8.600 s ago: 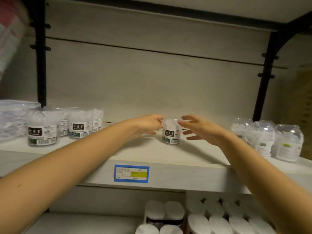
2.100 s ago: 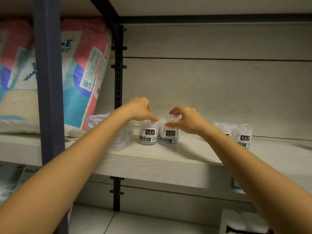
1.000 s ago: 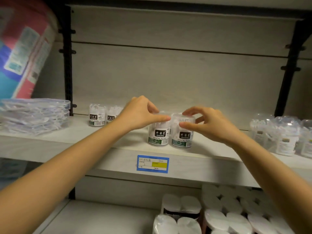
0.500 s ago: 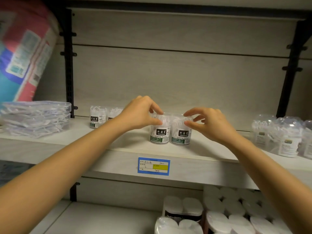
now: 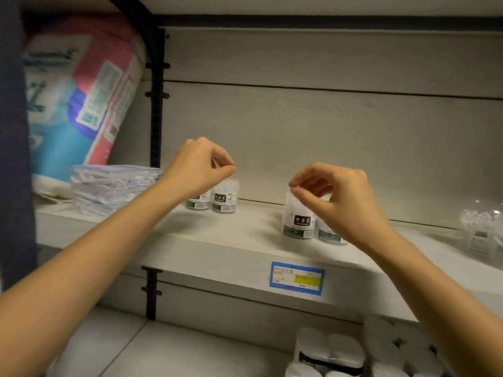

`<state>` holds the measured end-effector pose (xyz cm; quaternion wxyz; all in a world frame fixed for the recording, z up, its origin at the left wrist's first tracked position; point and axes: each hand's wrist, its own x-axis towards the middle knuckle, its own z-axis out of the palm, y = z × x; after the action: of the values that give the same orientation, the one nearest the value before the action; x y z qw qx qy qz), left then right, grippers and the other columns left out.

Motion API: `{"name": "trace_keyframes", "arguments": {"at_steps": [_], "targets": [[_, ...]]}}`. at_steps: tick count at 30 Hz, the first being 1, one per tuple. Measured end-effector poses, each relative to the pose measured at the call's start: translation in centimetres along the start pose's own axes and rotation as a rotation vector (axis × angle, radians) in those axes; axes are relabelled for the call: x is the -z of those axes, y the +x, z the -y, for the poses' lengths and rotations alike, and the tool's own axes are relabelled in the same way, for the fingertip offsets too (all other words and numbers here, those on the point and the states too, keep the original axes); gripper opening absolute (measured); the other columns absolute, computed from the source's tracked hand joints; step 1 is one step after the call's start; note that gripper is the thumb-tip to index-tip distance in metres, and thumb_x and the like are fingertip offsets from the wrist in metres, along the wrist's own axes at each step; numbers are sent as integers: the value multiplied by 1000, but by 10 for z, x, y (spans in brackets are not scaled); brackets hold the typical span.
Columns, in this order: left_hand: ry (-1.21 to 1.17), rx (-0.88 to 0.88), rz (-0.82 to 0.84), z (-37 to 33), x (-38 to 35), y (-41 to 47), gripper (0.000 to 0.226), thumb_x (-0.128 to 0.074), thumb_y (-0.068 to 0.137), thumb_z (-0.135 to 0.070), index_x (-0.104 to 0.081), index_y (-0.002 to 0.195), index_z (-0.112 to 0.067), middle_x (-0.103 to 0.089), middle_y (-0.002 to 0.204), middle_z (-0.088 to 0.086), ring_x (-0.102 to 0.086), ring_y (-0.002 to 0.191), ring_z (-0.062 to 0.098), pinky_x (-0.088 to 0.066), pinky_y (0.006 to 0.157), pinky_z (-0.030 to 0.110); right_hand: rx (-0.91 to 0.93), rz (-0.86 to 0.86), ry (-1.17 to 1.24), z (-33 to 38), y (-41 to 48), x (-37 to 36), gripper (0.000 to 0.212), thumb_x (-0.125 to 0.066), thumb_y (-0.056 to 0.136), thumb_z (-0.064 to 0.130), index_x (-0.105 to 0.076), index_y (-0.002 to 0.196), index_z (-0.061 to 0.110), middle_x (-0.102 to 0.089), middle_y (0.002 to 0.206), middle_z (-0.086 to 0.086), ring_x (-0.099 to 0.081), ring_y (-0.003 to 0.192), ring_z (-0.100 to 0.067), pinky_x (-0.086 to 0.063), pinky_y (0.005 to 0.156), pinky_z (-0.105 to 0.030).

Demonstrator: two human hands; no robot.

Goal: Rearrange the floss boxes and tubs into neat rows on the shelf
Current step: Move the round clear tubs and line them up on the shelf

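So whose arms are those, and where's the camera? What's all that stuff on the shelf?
Those are a person's own two arms. The camera sits on their head, looking forward and down, so you see what they see; it is the only view. On the shelf stand little floss tubs: two back tubs by the left hand and two nearer the edge. The right hand seems to pinch the top of the front tub. The left hand's fingers are curled, but I cannot tell if they hold anything. A stack of clear packs lies at the left, and a blue price tag sticks on the shelf's edge.
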<state>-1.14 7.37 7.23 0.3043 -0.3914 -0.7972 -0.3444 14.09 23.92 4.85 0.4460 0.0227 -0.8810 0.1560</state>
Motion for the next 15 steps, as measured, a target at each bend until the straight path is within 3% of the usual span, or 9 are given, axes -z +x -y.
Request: {"name": "trace_keyframes", "arguments": {"at_steps": [4, 6, 10, 15], "targets": [[43, 107, 93, 48, 13, -3, 14, -68, 81, -23, -75, 88, -14, -67, 79, 2, -58, 73, 15, -41, 72, 23, -51, 274, -79, 24, 22, -39, 8, -65, 83, 21, -71, 88, 20, -71, 82, 6, -65, 76, -6, -54, 78, -24], [50, 127, 142, 65, 15, 4, 20, -66, 82, -23, -73, 98, -13, -70, 91, 5, -63, 87, 20, -43, 77, 24, -70, 320, -156, 28, 44, -59, 12, -64, 83, 24, -70, 92, 20, -69, 85, 5, -65, 84, -13, -52, 84, -31], [4, 122, 238, 83, 11, 31, 40, -59, 88, -26, -57, 125, -11, -59, 129, 8, -53, 120, 23, -37, 100, 29, -131, 287, -292, 21, 97, -101, 38, -60, 86, 32, -58, 120, 15, -61, 121, -6, -57, 112, -26, -43, 97, -38], [76, 135, 459, 94, -9, 63, 50, -47, 94, -32, -41, 138, -9, -40, 148, 8, -36, 137, 25, -28, 109, 29, -306, 411, -262, 7, 128, -151, 67, -57, 87, 39, -31, 141, 9, -35, 146, -14, -37, 133, -29, -30, 106, -32]]}}
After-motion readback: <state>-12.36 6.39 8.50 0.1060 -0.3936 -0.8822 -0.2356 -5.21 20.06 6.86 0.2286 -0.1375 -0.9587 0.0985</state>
